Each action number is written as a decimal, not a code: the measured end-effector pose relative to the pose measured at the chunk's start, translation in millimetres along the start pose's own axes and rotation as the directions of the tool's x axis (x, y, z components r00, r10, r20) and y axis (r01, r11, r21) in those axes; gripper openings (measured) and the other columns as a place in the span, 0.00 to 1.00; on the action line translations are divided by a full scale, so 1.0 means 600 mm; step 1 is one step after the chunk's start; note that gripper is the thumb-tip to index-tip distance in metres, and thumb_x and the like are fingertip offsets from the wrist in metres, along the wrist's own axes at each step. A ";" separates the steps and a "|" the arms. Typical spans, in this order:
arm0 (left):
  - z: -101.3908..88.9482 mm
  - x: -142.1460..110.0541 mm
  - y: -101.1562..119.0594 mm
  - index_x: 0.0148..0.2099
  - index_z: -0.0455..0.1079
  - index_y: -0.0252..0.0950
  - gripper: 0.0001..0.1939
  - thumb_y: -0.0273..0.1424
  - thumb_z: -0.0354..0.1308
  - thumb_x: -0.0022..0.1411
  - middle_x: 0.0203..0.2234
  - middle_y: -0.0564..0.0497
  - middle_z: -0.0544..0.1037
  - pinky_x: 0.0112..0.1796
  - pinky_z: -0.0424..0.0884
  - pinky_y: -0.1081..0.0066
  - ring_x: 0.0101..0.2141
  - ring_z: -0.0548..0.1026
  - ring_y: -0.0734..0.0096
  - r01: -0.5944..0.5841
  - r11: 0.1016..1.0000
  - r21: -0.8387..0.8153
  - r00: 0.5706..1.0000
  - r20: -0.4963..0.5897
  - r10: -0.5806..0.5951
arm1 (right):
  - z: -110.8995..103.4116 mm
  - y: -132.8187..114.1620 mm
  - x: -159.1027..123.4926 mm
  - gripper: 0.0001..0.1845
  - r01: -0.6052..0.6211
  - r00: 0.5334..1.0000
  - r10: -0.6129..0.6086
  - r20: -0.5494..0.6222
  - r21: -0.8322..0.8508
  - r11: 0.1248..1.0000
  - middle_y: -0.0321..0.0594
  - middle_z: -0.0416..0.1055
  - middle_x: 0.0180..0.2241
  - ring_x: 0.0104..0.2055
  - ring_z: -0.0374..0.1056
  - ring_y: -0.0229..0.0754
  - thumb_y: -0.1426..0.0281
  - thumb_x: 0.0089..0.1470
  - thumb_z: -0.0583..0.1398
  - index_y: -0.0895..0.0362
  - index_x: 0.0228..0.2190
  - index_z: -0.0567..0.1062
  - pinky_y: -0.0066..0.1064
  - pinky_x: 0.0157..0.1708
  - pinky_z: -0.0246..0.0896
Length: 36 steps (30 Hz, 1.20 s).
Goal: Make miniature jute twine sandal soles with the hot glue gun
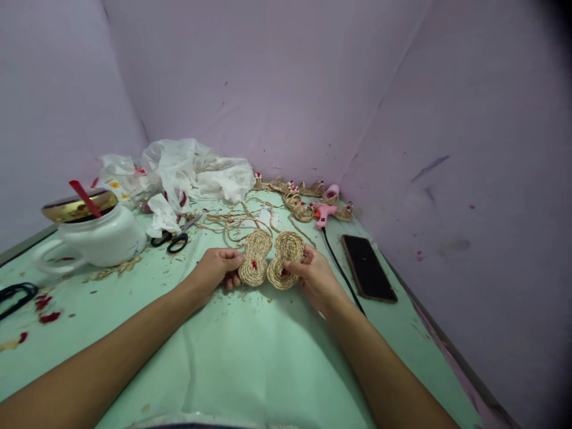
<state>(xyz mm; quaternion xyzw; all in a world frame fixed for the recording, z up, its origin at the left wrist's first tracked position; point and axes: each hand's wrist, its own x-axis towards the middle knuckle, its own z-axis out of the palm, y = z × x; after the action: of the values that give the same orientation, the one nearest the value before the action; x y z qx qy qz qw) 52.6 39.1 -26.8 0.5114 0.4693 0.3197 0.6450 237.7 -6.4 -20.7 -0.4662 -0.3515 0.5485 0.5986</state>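
Note:
Two flat sole-shaped pieces coiled from jute twine lie side by side on the pale green table (232,363). My left hand (217,269) pinches the near edge of the left jute sole (254,257), fingers curled. The right jute sole (285,260) is gripped at its near end by my right hand (315,279). A bit of red shows in the middle of each sole. Loose jute twine (232,221) trails away behind them.
A white lidded pot (96,235) with a gold lid and red stick stands at left. Black scissors (175,237), crumpled white plastic bags (192,170), small finished jute shoes (298,205), a pink glue gun (323,213) with black cord, and a dark phone (368,267) lie around. Walls close the back and right.

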 end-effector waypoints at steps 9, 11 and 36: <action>0.000 0.000 -0.001 0.25 0.67 0.32 0.10 0.34 0.59 0.46 0.11 0.54 0.68 0.13 0.56 0.80 0.12 0.63 0.80 0.006 1.000 -0.006 1.000 -0.015 -0.006 | -0.003 0.002 0.003 0.18 0.018 0.999 -0.019 -0.031 -0.032 0.999 0.32 0.72 0.24 0.27 0.68 0.40 0.80 0.29 0.62 0.56 0.28 0.68 0.32 0.29 0.61; -0.001 0.001 -0.002 0.25 0.67 0.31 0.09 0.34 0.59 0.46 0.11 0.54 0.68 0.13 0.56 0.80 0.13 0.64 0.80 0.002 1.000 -0.005 1.000 -0.013 -0.003 | -0.002 0.002 0.002 0.18 0.029 0.999 -0.031 -0.041 -0.044 0.999 0.32 0.72 0.24 0.27 0.67 0.39 0.81 0.29 0.61 0.56 0.28 0.68 0.30 0.29 0.60; -0.004 0.004 -0.006 0.27 0.67 0.31 0.09 0.34 0.58 0.48 0.12 0.55 0.68 0.14 0.56 0.80 0.13 0.63 0.80 0.000 1.000 0.008 1.000 -0.003 0.000 | -0.003 -0.002 0.002 0.18 0.068 0.994 -0.077 -0.071 -0.118 0.991 0.31 0.68 0.23 0.26 0.63 0.38 0.79 0.29 0.59 0.57 0.29 0.68 0.30 0.27 0.57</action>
<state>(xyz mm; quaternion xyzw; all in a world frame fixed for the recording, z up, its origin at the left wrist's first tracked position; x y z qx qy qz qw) 50.7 40.9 -31.0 0.5136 0.4715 0.3186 0.6422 239.9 -5.3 -20.5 -0.5073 -0.3764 0.4871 0.6031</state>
